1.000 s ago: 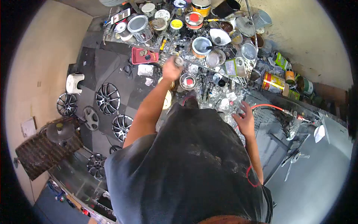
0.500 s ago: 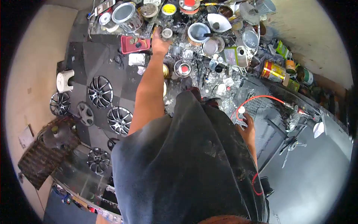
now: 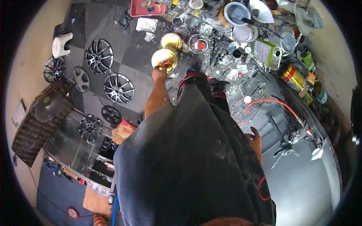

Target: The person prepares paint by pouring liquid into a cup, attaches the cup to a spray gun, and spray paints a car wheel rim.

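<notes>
My left hand reaches down to a round gold can low on the left of the bench. Its fingers are closed at a small red-and-silver piece on top of that can; whether this is the can's cap is unclear. Another gold can stands right behind it. Beside these is an open-topped tin with a red centre. My right hand hangs by my side with its fingers apart, holding nothing visible, close to a dark metal grid and a red hose.
Paint tubs, tins and cups crowd the messy bench. A red tray sits at its left. Several wheel rims lie on the floor, with a white stool behind. A large grey panel fills the right side.
My left hand has left the small cup beside the red tray and come down to the gold can. The view has shifted, showing more floor at left. My right hand remains low at my side.
</notes>
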Motion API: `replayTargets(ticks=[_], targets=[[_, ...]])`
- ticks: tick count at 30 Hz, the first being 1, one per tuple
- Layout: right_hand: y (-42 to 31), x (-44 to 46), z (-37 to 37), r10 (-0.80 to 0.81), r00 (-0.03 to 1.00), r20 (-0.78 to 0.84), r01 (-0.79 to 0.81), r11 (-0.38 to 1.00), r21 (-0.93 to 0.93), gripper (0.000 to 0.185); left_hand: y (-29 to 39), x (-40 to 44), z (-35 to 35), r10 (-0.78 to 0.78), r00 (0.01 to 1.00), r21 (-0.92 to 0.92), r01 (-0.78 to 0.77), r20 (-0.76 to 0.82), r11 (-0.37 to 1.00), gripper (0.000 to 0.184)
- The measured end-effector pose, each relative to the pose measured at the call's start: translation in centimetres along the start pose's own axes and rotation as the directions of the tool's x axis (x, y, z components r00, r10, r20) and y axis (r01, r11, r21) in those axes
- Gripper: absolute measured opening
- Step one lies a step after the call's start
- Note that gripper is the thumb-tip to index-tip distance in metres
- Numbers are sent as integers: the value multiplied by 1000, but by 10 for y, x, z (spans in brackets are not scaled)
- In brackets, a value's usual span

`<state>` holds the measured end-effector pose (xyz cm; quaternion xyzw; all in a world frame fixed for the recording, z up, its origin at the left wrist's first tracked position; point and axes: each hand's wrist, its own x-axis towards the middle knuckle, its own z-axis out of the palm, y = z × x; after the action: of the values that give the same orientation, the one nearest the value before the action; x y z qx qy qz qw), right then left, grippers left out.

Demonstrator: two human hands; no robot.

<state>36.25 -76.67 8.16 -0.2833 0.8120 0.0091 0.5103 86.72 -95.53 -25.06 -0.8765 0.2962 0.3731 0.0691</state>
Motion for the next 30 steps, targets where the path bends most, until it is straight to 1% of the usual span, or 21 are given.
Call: replayTargets(ticks=[1,2,3,5,6,8,10,12,15,16,18,19,21,22,24,25,26,27,28,29,30], targets=[[0,1,0,4,1000,5,-4,1000,-10,62,-1,1,6,74,991,-45,-80,-116,996,54],[0,3,-1,17,999,37,-16,1000,-14,61,2,7,9,117,985,-108,-131,-124,986,56],[-1,4,-4,30,997,67,-28,999,-20,61,14,4,4,128,987,-59,-134,-102,989,52],[-3,6,-10,48,997,54,-46,998,-45,60,30,5,-5,170,983,106,-176,68,979,45],[-7,8,-14,10,999,35,-8,999,-54,59,33,2,-5,162,984,102,-169,73,980,45],[-12,11,-19,-28,999,16,29,997,-66,59,40,-3,-3,141,988,286,-152,59,946,44],[-23,12,-23,-30,999,-13,30,999,30,57,42,0,-3,150,986,307,-167,79,937,47],[-38,10,-24,-38,999,-18,38,999,31,57,39,10,2,149,981,326,-182,124,928,55],[-37,12,-25,-67,998,-11,68,997,31,56,51,19,-12,40,965,289,-117,259,950,49],[-33,14,-25,-76,997,2,76,997,25,56,52,24,-10,44,966,286,-118,253,951,49],[-13,21,-24,-82,997,16,81,996,43,56,45,37,8,78,918,384,-239,389,892,45],[-3,25,-23,-81,996,25,79,995,60,57,50,24,10,171,922,315,-286,347,905,45],[19,30,-21,-87,996,12,87,995,52,57,86,-26,-11,237,853,433,-453,466,779,44],[29,31,-21,-81,997,5,81,996,36,57,88,-32,4,236,885,388,-397,400,832,40],[51,32,-21,-104,994,-22,105,993,49,57,102,-65,15,358,787,438,-588,502,680,38],[64,32,-21,-113,993,-28,114,992,47,56,110,-86,16,464,691,439,-716,554,542,36],[81,36,-19,-131,991,-25,133,984,116,55,114,-104,21,550,572,430,-820,608,378,35],[77,29,-21,-127,991,-33,131,977,166,54,114,-121,33,625,592,368,-806,509,464,33],[89,32,-21,-154,987,-55,159,981,112,54,129,-138,38,537,412,406,-903,736,137,35],[103,34,-21,-174,982,-74,178,982,59,55,131,-154,49,578,453,421,-885,679,199,39],[112,34,-20,-159,983,-89,168,979,113,55,133,-169,60,615,491,427,-865,617,263,43]])
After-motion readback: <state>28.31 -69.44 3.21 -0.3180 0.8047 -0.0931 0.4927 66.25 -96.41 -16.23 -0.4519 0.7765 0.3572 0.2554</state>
